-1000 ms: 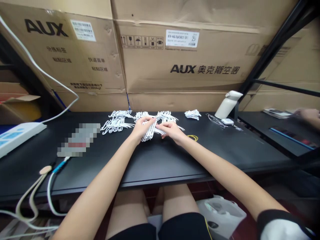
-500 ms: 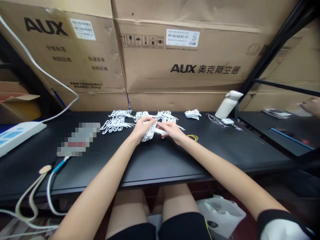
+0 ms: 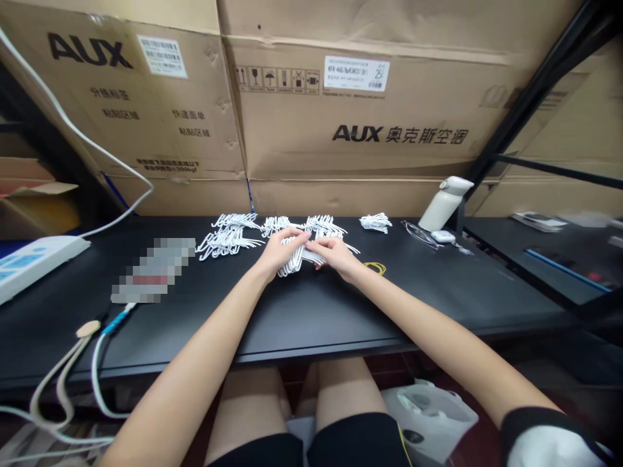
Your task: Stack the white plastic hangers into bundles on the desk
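A bundle of white hooks point(image 3: 291, 264) is held low over the black table point(image 3: 311, 318). My left hand point(image 3: 280, 251) closes round its hooked side, thumb on top. At the straight ends, my right hand point(image 3: 335, 255) pinches the same bundle, and the fingertips of both hands nearly meet. Behind them lie more white hook bundles, one pair point(image 3: 231, 237) to the left and others point(image 3: 324, 226) just beyond my fingers, partly covered. A smaller white bundle point(image 3: 376, 222) sits farther right. Yellow rubber bands point(image 3: 376, 267) rest beside my right wrist.
Large cardboard boxes point(image 3: 292, 149) wall off the back. A white bottle point(image 3: 444, 204), glasses point(image 3: 419, 235) and a white earphone case point(image 3: 442, 237) stand or lie at right. Leftward are a blurred-out device point(image 3: 156, 269), cables and a power strip point(image 3: 39, 263). A plastic bag point(image 3: 428, 415) is below.
Both hands stay almost in place on the bundle, whose hooks have shifted slightly between my fingers. The other person's hand at the right edge has gone from view.
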`<state>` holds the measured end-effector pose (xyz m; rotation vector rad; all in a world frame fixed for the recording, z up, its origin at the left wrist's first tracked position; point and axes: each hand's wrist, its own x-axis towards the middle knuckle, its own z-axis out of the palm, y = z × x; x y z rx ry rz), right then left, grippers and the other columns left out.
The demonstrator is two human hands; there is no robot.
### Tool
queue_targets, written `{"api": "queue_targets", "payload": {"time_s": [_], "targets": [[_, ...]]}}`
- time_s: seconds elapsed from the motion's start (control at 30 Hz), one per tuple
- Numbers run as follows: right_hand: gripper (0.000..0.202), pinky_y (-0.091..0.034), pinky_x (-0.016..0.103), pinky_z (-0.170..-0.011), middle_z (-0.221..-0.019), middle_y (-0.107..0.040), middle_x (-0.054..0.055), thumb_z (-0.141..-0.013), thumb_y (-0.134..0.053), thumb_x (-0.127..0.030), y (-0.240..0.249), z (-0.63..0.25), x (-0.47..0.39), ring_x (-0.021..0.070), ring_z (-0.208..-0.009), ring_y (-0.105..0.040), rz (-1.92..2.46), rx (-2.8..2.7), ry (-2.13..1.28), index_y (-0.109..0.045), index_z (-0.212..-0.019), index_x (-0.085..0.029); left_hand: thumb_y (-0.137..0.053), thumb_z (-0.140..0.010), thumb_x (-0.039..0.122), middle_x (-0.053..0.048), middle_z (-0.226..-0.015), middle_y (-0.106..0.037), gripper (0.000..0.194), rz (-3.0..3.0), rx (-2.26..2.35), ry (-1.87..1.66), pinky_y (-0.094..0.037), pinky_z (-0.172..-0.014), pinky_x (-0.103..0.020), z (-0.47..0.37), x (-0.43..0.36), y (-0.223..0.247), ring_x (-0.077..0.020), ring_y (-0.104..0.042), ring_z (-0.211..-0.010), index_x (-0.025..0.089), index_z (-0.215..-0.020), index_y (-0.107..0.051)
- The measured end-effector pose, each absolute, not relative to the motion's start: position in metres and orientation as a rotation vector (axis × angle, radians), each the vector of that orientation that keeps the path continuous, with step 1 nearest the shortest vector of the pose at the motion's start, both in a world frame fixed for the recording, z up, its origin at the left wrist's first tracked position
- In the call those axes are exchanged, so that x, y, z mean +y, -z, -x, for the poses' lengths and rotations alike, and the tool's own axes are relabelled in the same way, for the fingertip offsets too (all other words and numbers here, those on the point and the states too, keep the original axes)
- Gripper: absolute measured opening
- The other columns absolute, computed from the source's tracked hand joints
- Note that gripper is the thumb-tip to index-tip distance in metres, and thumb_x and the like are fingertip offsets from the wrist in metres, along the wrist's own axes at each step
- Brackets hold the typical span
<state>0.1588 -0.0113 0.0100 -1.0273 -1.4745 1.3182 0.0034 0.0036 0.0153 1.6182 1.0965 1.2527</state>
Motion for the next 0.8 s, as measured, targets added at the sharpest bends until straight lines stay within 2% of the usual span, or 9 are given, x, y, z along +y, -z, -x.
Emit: {"api": "queue_targets", "payload": {"time_s": [0.17,0.47,0.8], "targets": [[0.036,-0.047,0.024,-0.050,-0.057,-0.051,-0.001,-0.068,-0.070,-0.050,-0.0103,-0.1588,-0.0119,0.0100,-0.056,-0.047,1.036,-1.487,-1.304,-0.065,-0.066,-0.014,-0.070,-0.071,0.047,-0.006,-0.093,-0.073,0.028,-1.596,1.109,-1.194,-0.042,-0.092,-0.032,-0.0025,0.0018,-0.0163,-0.0241,-0.062,-0.095,0.020,-0.079,-0.074],[0.037,-0.045,0.023,-0.049,-0.056,-0.048,-0.003,-0.069,-0.069,-0.051,-0.0103,-0.1580,-0.0126,0.0086,-0.054,-0.042,1.012,-1.499,-1.337,-0.065,-0.066,-0.015,-0.069,-0.070,0.036,-0.008,-0.090,-0.074,0.018,-1.559,1.159,-1.229,-0.042,-0.094,-0.035,-0.0041,0.0032,-0.0157,-0.0257,-0.063,-0.098,0.019,-0.073,-0.075],[0.030,-0.046,0.023,-0.049,-0.057,-0.050,-0.002,-0.069,-0.069,-0.046,-0.0104,-0.1584,-0.0119,0.0100,-0.057,-0.046,1.016,-1.489,-1.321,-0.066,-0.070,-0.015,-0.077,-0.062,0.046,-0.007,-0.087,-0.072,0.032,-1.525,1.142,-1.214,-0.045,-0.086,-0.036,-0.0049,-0.0011,-0.0175,-0.0250,-0.064,-0.090,0.018,-0.076,-0.073]]}}
